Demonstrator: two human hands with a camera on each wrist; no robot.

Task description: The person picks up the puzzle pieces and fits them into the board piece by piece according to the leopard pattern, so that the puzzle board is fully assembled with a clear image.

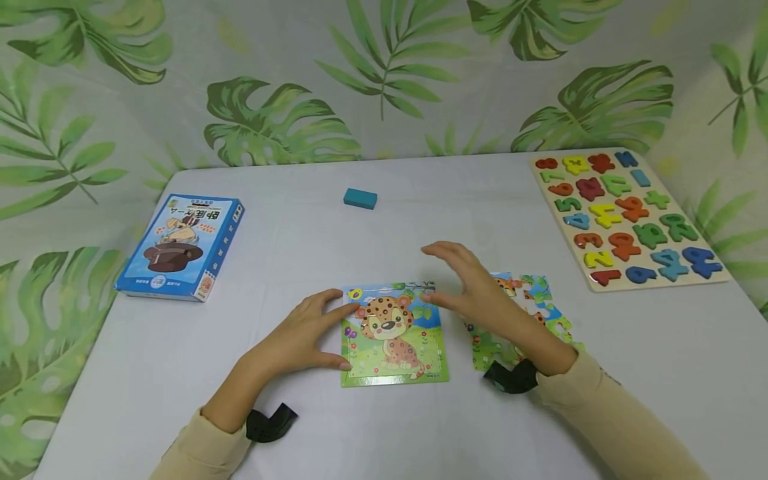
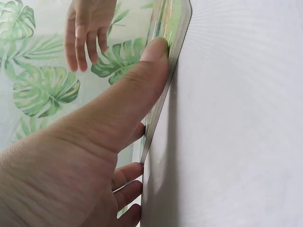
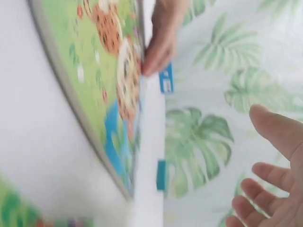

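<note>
A square leopard jigsaw puzzle (image 1: 393, 340) lies flat on the white table in the head view, its cartoon picture whole inside a printed frame. My left hand (image 1: 306, 330) is at its left edge, thumb near the lower corner and index finger near the upper one. In the left wrist view the thumb (image 2: 154, 52) rests on the board's face and other fingertips touch its side. Above the puzzle's upper right corner hovers my right hand (image 1: 474, 290), fingers spread and holding nothing. Under the right forearm is a second, partly hidden leopard puzzle (image 1: 555, 320) with jagged pieces.
A blue game box (image 1: 180, 247) lies at the left. Farther back, near the middle, sits a teal block (image 1: 361, 199). A wooden board (image 1: 591, 277) with coloured number and letter-like pieces lies at the back right. Leaf-patterned cloth (image 1: 384, 80) hangs behind the table.
</note>
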